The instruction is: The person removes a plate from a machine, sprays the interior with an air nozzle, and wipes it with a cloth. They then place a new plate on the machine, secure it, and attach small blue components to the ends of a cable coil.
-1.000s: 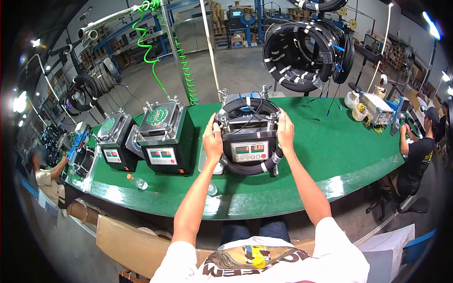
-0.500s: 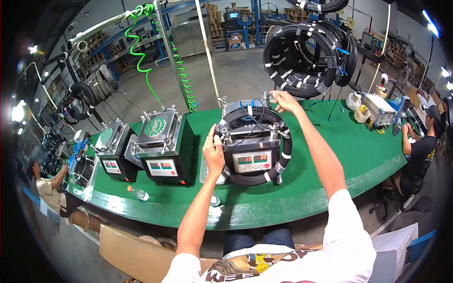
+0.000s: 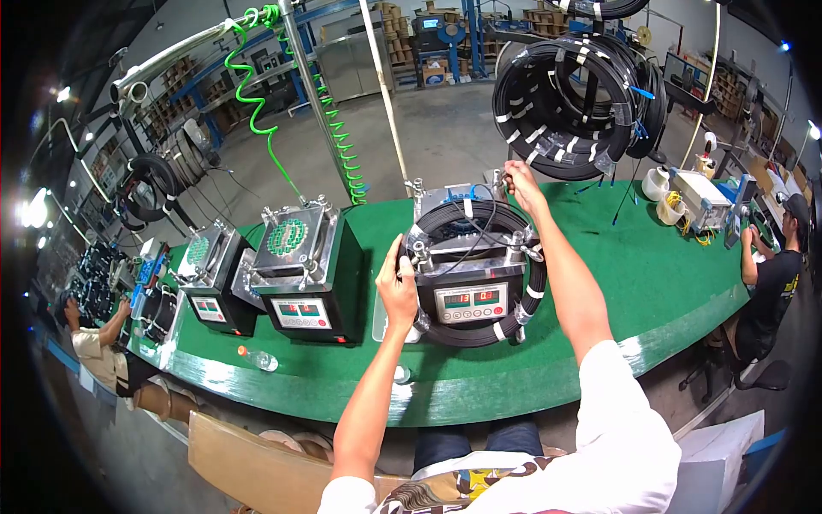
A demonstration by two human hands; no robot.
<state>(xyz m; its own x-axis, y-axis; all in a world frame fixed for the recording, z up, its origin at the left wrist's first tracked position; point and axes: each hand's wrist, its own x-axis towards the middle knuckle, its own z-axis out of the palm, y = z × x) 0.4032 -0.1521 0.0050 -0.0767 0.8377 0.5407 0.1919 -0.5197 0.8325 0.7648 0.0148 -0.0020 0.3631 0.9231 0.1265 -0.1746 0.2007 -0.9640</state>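
Note:
A coil of black cable (image 3: 533,295) with white ties hangs around the front of a black polishing machine (image 3: 441,283) with a lit red display. My left hand (image 3: 397,289) grips the coil's left side, fingers along its outer edge. At the machine's far right corner, my right hand (image 3: 522,184) is closed around a metal post knob (image 3: 497,178), partly hidden by the fingers. A thin loose cable loops over the machine's top, near a blue connector piece (image 3: 462,194).
Two similar machines, one nearer (image 3: 312,274) and one further left (image 3: 210,278), stand on the green table (image 3: 591,257). A bottle (image 3: 259,358) lies in front. Cable coils (image 3: 565,111) hang behind. Co-workers sit at left (image 3: 98,343) and right (image 3: 771,274).
The right-hand figure on the display has changed from 30 to a lower reading. My right hand's fingers have curled closer at the knob. The view has shifted slightly.

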